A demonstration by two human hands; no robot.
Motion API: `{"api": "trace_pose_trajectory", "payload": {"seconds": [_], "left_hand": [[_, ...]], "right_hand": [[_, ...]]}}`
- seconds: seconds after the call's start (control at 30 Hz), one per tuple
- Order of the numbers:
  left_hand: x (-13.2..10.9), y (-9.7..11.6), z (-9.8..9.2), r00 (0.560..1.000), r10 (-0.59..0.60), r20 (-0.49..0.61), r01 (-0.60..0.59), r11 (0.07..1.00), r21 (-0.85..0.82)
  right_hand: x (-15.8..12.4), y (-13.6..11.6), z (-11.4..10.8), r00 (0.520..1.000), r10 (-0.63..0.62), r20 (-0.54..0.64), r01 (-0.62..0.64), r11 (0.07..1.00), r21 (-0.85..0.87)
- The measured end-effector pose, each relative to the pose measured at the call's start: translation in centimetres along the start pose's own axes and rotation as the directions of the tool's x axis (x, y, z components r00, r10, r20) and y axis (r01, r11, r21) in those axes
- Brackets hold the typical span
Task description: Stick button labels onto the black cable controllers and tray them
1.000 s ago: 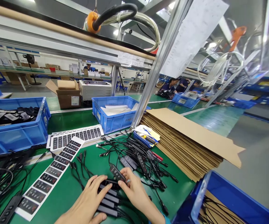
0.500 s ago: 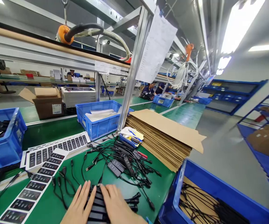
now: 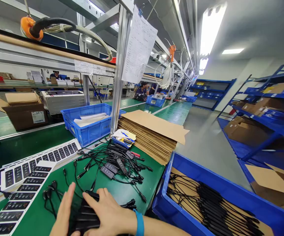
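Note:
A row of slim black cabled control boxes [image 3: 86, 213] lies side by side on the green bench at the near edge. My right hand [image 3: 111, 211], with a blue wristband [image 3: 139, 223], wraps over their right side, its fingers across the far end. Held straight along the left side is my left hand [image 3: 64, 211], fingers stretched out; whether it touches the boxes is unclear. Beyond them sits a tangled heap of black cabled boxes [image 3: 119, 164], some with grey printed faces. Sheets of black labels [image 3: 22, 196] lie to the left.
At right, a blue bin [image 3: 168, 196] holds bundled black cables [image 3: 213, 206] on cardboard. Flat cardboard sheets [image 3: 154, 127] are stacked behind the heap. A blue crate [image 3: 90, 131] with papers stands by the metal post [image 3: 118, 72]. Blue shelving [image 3: 267, 124] lines the aisle.
The view has turned right, showing more of the blue bin. My left hand has come away from the top of the boxes to their left; my right hand reaches further over them.

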State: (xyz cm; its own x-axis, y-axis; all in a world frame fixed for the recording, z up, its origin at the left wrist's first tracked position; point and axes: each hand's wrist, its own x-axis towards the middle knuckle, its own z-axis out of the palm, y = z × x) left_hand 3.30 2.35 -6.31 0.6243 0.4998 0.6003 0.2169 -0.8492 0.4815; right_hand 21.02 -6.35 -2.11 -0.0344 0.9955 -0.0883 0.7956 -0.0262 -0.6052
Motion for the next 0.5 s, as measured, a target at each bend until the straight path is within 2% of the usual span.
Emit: {"api": "trace_pose_trajectory", "payload": {"seconds": [0.03, 0.07, 0.1, 0.17, 0.23, 0.27, 0.3, 0.33, 0.4, 0.43, 0.5], "left_hand": [[0.3, 0.0, -0.9, 0.998, -0.035, -0.044, 0.034, 0.999, -0.017], [0.5, -0.2, -1.7, 0.995, -0.050, -0.082, 0.048, 0.999, -0.017], [0.7, -0.6, -2.3, 0.993, -0.054, -0.108, 0.055, 0.999, 0.000], [0.9, -1.8, -2.8, 0.993, -0.073, -0.095, 0.080, 0.995, 0.068], [0.7, -3.5, -2.3, 0.993, -0.119, -0.020, 0.121, 0.981, 0.155], [0.5, -4.4, -1.9, 0.989, -0.144, 0.022, 0.136, 0.969, 0.204], [0.3, -5.2, -1.4, 0.984, -0.165, 0.063, 0.144, 0.956, 0.256], [0.1, -6.0, -0.9, 0.977, -0.184, 0.111, 0.142, 0.940, 0.310], [-0.4, -7.2, -0.3, 0.952, -0.215, 0.217, 0.112, 0.907, 0.407], [-0.5, -7.5, -0.2, 0.939, -0.221, 0.264, 0.087, 0.895, 0.438], [-0.4, -7.5, -0.4, 0.932, -0.218, 0.290, 0.063, 0.885, 0.462]], "right_hand": [[-0.4, 0.3, -0.8, 0.999, 0.030, 0.040, -0.037, 0.985, 0.170], [-0.8, 0.8, -1.4, 0.995, 0.067, 0.078, -0.092, 0.925, 0.369], [-1.3, 1.4, -1.8, 0.986, 0.101, 0.135, -0.160, 0.806, 0.570], [-2.5, 2.7, -2.4, 0.951, 0.114, 0.288, -0.309, 0.422, 0.852], [-4.2, 3.7, -3.1, 0.917, 0.051, 0.395, -0.396, 0.025, 0.918], [-5.3, 4.1, -3.6, 0.915, 0.017, 0.403, -0.397, -0.126, 0.909], [-6.5, 4.3, -4.2, 0.923, -0.006, 0.384, -0.375, -0.240, 0.896], [-7.8, 4.5, -5.0, 0.938, -0.013, 0.347, -0.333, -0.322, 0.886], [-10.7, 4.7, -6.6, 0.965, 0.001, 0.261, -0.237, -0.413, 0.879], [-12.2, 4.8, -7.3, 0.975, 0.018, 0.219, -0.190, -0.431, 0.882], [-15.3, 5.2, -8.7, 0.988, 0.070, 0.137, -0.095, -0.426, 0.900]]}}
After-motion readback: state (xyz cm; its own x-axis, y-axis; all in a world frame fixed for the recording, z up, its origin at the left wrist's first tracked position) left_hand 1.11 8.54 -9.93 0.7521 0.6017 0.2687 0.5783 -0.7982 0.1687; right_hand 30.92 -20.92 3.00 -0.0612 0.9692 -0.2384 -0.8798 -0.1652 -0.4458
